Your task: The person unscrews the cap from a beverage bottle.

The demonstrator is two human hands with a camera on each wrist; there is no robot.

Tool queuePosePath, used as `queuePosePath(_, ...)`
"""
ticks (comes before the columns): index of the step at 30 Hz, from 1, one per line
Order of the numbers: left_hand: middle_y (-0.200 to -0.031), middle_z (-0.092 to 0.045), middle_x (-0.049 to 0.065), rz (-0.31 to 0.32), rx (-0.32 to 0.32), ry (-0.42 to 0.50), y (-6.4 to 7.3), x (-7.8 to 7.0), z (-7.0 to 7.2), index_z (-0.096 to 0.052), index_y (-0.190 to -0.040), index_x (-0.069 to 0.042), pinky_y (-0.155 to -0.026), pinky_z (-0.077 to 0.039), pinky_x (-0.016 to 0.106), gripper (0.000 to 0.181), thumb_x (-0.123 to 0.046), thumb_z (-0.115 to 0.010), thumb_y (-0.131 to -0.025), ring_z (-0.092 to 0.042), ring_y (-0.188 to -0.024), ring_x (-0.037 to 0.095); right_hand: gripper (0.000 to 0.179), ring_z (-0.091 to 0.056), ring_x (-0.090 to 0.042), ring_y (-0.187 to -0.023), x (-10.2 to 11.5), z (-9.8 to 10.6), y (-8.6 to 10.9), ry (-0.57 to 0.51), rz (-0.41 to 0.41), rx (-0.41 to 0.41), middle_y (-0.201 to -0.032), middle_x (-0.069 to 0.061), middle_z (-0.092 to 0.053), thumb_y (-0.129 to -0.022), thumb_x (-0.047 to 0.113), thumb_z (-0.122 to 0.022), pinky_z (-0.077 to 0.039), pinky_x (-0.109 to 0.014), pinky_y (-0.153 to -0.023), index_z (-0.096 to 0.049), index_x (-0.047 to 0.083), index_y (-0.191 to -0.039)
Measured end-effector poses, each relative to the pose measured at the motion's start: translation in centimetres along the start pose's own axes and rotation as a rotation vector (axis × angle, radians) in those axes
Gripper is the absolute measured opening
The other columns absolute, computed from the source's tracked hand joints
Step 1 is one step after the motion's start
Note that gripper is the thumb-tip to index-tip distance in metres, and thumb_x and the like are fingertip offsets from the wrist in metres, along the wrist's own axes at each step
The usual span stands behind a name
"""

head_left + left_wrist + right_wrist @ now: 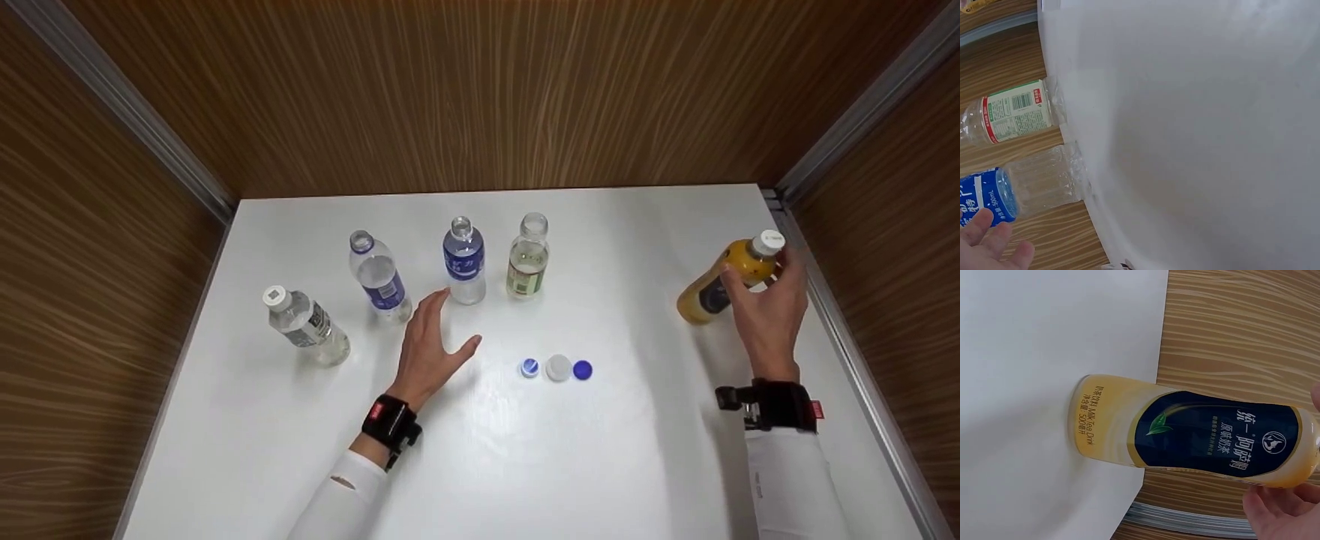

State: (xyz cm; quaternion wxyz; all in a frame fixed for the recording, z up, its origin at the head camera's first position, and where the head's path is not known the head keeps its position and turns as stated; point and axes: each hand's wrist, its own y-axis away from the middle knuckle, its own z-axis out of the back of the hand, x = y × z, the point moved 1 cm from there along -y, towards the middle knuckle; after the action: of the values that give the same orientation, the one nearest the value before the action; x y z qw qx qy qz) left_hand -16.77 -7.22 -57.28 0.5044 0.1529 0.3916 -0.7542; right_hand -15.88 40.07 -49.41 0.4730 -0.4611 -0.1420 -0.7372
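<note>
Over at the table's right side, my right hand (769, 315) holds a yellow milk tea bottle (1213, 433) near its top, thumb on one side and fingers on the other. That bottle has a dark label and a white cap, and its base is at the tabletop. My left hand (427, 352) hovers with thumb and fingers spread, holding nothing. Closest to its fingertips is an uncapped clear bottle with a blue label (463, 255). Another uncapped bottle with a purple-blue label (386, 289) stands just left of it. Three bottle caps (559, 368) lie in a row right of the left hand.
An uncapped bottle with a green-and-white label (525, 277) stands at the back middle. Farthest left is a clear bottle with a white cap (319, 330). The white table (555, 465) is bounded by wood-grain panels (495, 97) at the back and both sides.
</note>
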Motion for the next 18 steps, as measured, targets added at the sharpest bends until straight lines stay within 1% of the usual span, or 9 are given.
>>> queuePosePath(6, -0.146, -0.05, 0.018, 0.019, 0.011, -0.008, 0.02, -0.04, -0.11, -0.042, -0.151, -0.002, -0.111, -0.041, 0.051, 0.086, -0.04, -0.083, -0.086, -0.051, -0.133, 0.035, 0.083, -0.047, -0.023, -0.135, -0.13, -0.11, -0.2, -0.005, 0.004, -0.008, -0.151, -0.013, -0.045, -0.094, 0.038, -0.074, -0.041, -0.037, -0.115, -0.031, 0.011, -0.159)
queuePosePath(11, -0.146, -0.05, 0.018, 0.037, 0.013, -0.005, 0.04, -0.03, -0.15, -0.041, -0.151, -0.002, -0.112, -0.04, 0.051, 0.087, -0.039, -0.084, -0.085, -0.051, -0.134, 0.035, 0.078, -0.048, -0.025, -0.137, 0.08, -0.02, -0.33, 0.032, -0.013, -0.008, -0.15, -0.015, -0.046, -0.096, 0.039, -0.071, -0.042, -0.039, -0.115, -0.034, 0.007, -0.157)
queuePosePath(14, -0.146, -0.05, 0.018, 0.035, 0.008, -0.005, 0.04, -0.02, -0.14, -0.041, -0.151, -0.003, -0.112, -0.04, 0.05, 0.087, -0.039, -0.084, -0.085, -0.051, -0.133, 0.035, 0.075, -0.05, -0.026, -0.135, 0.33, 0.05, -0.31, 0.039, -0.007, -0.017, -0.149, -0.016, -0.048, -0.097, 0.037, -0.071, -0.043, -0.04, -0.114, -0.037, 0.004, -0.155)
queuePosePath(18, -0.145, -0.051, 0.018, 0.026, -0.003, -0.006, 0.03, 0.07, -0.15, -0.042, -0.151, -0.002, -0.112, -0.041, 0.05, 0.087, -0.039, -0.085, -0.084, -0.052, -0.132, 0.035, 0.075, -0.051, -0.027, -0.135, 0.79, 0.19, -0.01, 0.031, -0.001, -0.03, -0.149, -0.016, -0.048, -0.097, 0.036, -0.071, -0.043, -0.038, -0.114, -0.037, 0.004, -0.155)
